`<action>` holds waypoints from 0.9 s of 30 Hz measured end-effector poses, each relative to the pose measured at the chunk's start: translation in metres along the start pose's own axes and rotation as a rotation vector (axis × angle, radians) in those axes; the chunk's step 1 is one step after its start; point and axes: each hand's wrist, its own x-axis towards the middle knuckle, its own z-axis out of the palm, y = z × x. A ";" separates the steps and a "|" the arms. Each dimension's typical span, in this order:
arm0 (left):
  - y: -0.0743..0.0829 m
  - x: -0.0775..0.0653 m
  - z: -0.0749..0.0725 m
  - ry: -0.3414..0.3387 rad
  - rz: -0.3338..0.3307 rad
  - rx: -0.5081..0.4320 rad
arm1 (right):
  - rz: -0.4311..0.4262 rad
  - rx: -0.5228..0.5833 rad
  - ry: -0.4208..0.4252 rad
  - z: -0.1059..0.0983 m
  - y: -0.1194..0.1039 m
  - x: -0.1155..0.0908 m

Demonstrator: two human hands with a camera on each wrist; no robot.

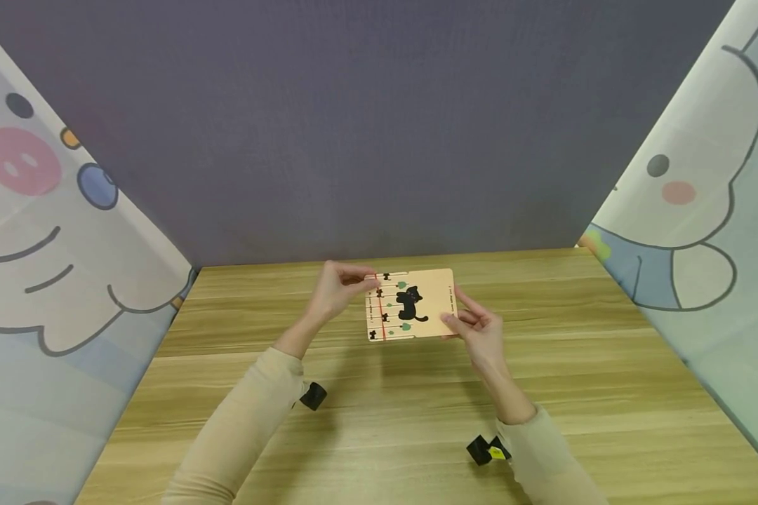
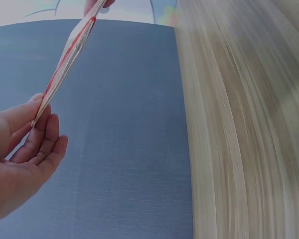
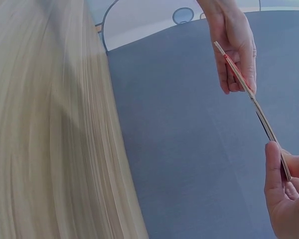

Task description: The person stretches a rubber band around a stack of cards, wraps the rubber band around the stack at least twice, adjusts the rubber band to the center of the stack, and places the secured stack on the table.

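A thin cream notebook, printed with black cats and green leaves, is held up above the table with its printed face toward the head camera. A red band crosses its left part. My left hand pinches the left edge near the upper corner between thumb and fingers. At the lower right corner, my right hand grips it, thumb on the front and fingers behind. Both wrist views show the notebook nearly edge-on, with several thin layers along its edge. Its back face is hidden in the head view.
Below the hands lies a wood-grain table. A dark grey panel rises behind it, and cartoon-printed curtains hang at both sides. Black wrist-worn pieces show beside both sleeves.
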 end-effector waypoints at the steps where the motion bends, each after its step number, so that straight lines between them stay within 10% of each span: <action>1: 0.000 0.000 0.000 -0.008 0.003 0.005 | 0.020 -0.005 0.010 0.002 -0.004 -0.001; 11: -0.002 0.000 0.005 -0.088 0.074 0.040 | 0.066 -0.059 0.017 0.006 -0.010 -0.003; 21: 0.010 -0.005 0.002 0.076 0.040 -0.025 | 0.065 -0.030 0.043 0.004 -0.007 -0.001; 27: 0.024 -0.011 0.003 0.061 -0.038 -0.050 | 0.083 -0.029 0.045 0.007 -0.011 -0.003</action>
